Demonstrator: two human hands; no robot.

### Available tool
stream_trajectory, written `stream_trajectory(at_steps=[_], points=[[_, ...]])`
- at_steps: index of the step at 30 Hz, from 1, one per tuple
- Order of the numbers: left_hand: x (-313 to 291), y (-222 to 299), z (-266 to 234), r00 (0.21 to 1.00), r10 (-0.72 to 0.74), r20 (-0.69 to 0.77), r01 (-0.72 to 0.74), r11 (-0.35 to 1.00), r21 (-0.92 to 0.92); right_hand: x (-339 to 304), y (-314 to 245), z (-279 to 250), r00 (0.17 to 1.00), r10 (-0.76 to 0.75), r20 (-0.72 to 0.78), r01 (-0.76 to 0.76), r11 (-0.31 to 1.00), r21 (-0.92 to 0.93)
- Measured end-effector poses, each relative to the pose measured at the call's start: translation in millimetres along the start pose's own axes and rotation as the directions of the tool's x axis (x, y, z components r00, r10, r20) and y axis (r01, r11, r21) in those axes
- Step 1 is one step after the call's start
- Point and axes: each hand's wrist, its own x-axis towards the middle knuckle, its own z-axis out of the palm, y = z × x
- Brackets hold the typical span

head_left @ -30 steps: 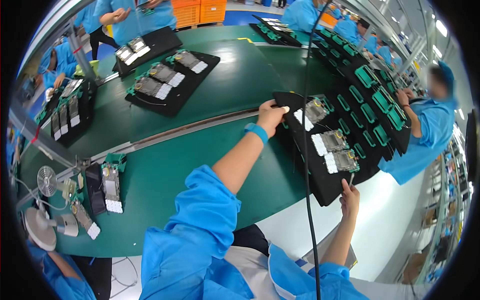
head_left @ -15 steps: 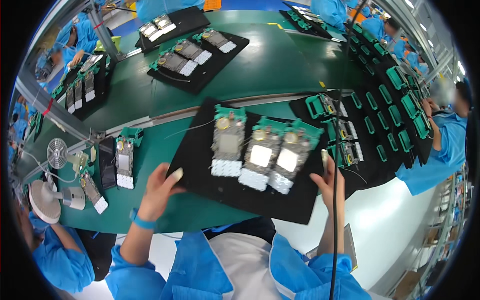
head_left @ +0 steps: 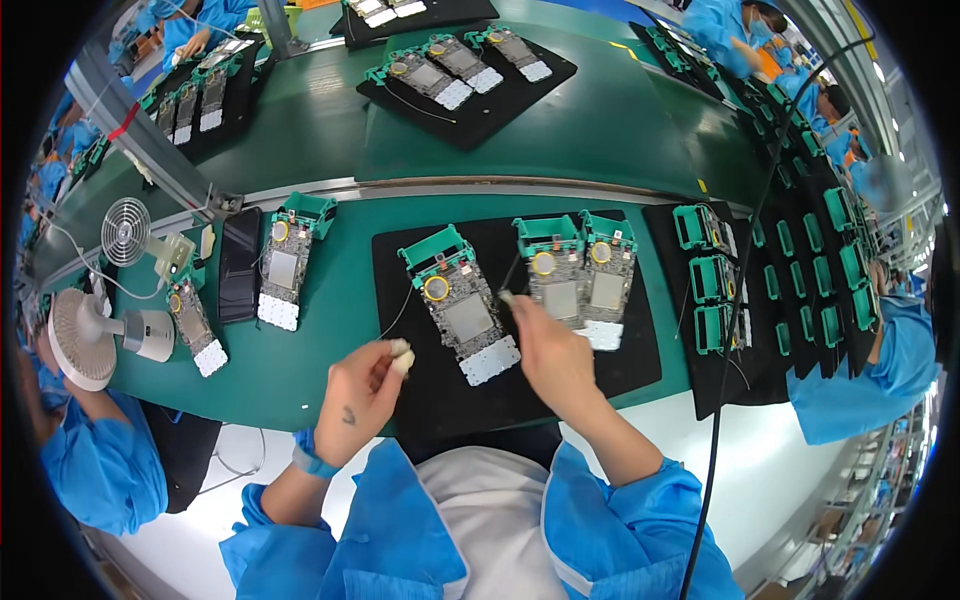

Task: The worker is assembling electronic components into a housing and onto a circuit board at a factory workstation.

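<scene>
A black mat [head_left: 420, 400] lies on the green bench in front of me, carrying three circuit boards with green plastic brackets. The left circuit board [head_left: 468, 318] is tilted, and a thin wire runs from it toward my left hand [head_left: 362, 395]. That hand hovers by the mat's left edge, fingers curled together with pale covers on the tips. Between the left board and the middle circuit board [head_left: 560, 300] are the pinched fingertips of my right hand [head_left: 550, 360]. What either pinch holds, if anything, is too small to see. The right circuit board [head_left: 607, 288] stands close beside the middle one.
To the left lie another board [head_left: 284, 270], a dark phone-like slab [head_left: 240, 265], a smaller board [head_left: 195, 325] and a small white fan [head_left: 85, 335]. Black trays of green brackets [head_left: 715, 275] stand on the right. A dark cable [head_left: 716, 420] hangs down there. Co-workers sit around.
The mat, held up by both hands before, now rests on the bench. Both hands have let go of its edges and moved inward with fingers closed. The left board now sits apart and tilted.
</scene>
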Motion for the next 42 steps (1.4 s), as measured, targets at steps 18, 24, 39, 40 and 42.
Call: stream_trajectory(at_steps=[18,24,39,40,42], points=[[49.6,10.4,33.8,0.633,0.705,-0.321,-0.598,0.708,0.374,32.0,-17.1,3.9,0.691,0.076,0.718,-0.722,0.063,0.689],[44.1,5.6,28.2,0.842,0.397,-0.366,-0.432,0.902,-0.014,24.6,-14.6,8.1,0.756,0.258,0.602,-0.646,0.145,0.749],[50.9,4.5,21.1,0.859,0.511,-0.027,-0.489,0.836,0.250,25.7,-17.7,17.4,0.943,-0.315,-0.106,0.333,0.903,0.273],[51.2,4.0,20.3,0.860,0.509,-0.029,-0.488,0.840,0.237,26.7,-17.0,17.1,0.920,-0.379,-0.101,0.392,0.896,0.207],[51.3,2.8,21.3,0.863,0.503,-0.032,-0.485,0.846,0.221,28.1,-16.1,16.4,0.918,-0.384,-0.103,0.397,0.899,0.185]])
